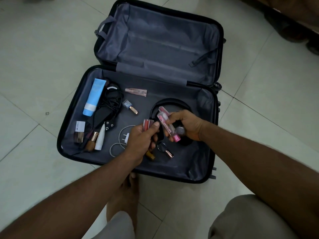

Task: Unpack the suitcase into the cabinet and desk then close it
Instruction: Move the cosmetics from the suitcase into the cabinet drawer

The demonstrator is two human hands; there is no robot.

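Suitcase: the black hard suitcase with grey lining (77,94) lies open flat on the pale tiled floor (34,49).
Left hand: the left hand (139,142) pinches small red lip tubes (148,124).
Right hand: the right hand (186,125) grips pink tubes (165,119) above black headphones (170,101).
Inside: a blue cream tube (94,97) and black cables (112,99) lie near the left wall.

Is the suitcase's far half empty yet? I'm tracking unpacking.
Empty: the far half shows only grey lining and loose straps.
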